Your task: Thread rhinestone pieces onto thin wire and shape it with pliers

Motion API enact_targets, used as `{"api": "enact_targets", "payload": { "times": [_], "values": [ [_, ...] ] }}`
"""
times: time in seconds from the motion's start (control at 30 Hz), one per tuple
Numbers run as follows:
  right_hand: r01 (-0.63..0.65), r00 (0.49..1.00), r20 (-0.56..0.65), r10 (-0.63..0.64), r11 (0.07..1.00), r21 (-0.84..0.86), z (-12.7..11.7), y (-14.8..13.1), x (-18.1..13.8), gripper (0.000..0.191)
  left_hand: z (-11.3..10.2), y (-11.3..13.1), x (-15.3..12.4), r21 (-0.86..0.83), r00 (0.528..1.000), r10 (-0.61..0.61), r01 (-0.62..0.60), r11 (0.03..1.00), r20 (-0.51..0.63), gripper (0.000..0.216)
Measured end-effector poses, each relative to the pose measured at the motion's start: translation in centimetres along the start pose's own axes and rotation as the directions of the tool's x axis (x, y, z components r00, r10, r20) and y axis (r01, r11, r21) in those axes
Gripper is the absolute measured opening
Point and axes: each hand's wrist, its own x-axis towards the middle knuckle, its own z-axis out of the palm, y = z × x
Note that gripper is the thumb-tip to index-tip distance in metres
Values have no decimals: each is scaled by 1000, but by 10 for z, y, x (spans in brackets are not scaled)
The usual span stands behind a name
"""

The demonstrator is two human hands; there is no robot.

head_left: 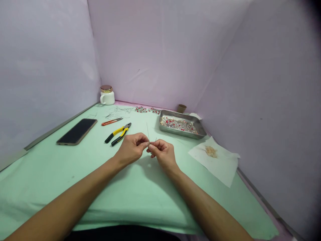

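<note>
My left hand (pixel 131 147) and my right hand (pixel 162 152) meet above the middle of the green table (pixel 140 194). Both pinch a thin metal wire (pixel 147 132) between their fingertips; one end of it sticks up and away from my left fingers. A shorter end shows above my right fingers. Whether a bead sits on the wire I cannot tell. Yellow-handled pliers (pixel 118 133) lie just beyond my left hand.
A metal tray (pixel 182 126) of red and clear beads stands at the back right. A white paper (pixel 215 159) with a tan pile lies to the right. A phone (pixel 77 131), an orange cutter (pixel 111 121), loose wires (pixel 117 112), a white mug (pixel 107 94) and a small cup (pixel 182 108) lie farther back.
</note>
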Motion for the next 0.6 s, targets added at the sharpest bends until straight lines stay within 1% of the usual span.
{"api": "enact_targets", "payload": {
  "times": [0.17, 0.27, 0.33, 0.37, 0.43, 0.53, 0.6],
  "values": [
    [44, 998, -32, -48, 994, -100, 2, 5, -3, 8, -2, 5, 0, 101, 1000, -4, 4, 995, 4, 13],
    [102, 991, -62, -117, 971, -215, 4, 7, -5, 7, 0, 4, 0, 161, 1000, 0, 2, 987, -11, 12],
    [116, 986, -85, -141, 963, -244, 5, 6, -5, 7, 1, 3, 0, 177, 1000, -7, 11, 984, -27, 12],
    [99, 989, -88, -121, 971, -220, 5, 5, -4, 7, 1, 3, 1, 172, 999, -17, 22, 985, -31, 13],
    [35, 997, -60, -42, 994, -105, 4, 3, -1, 7, -1, 2, 3, 140, 998, -49, 52, 989, -26, 14],
    [-78, 996, 49, 74, 993, 84, 0, 2, 4, 14, -5, 0, 7, 93, 996, -89, 91, 992, -20, 15],
    [-131, 987, 112, 114, 979, 155, -3, 3, 6, 18, -7, -1, 8, 90, 995, -96, 98, 991, -30, 15]
  ]
}}
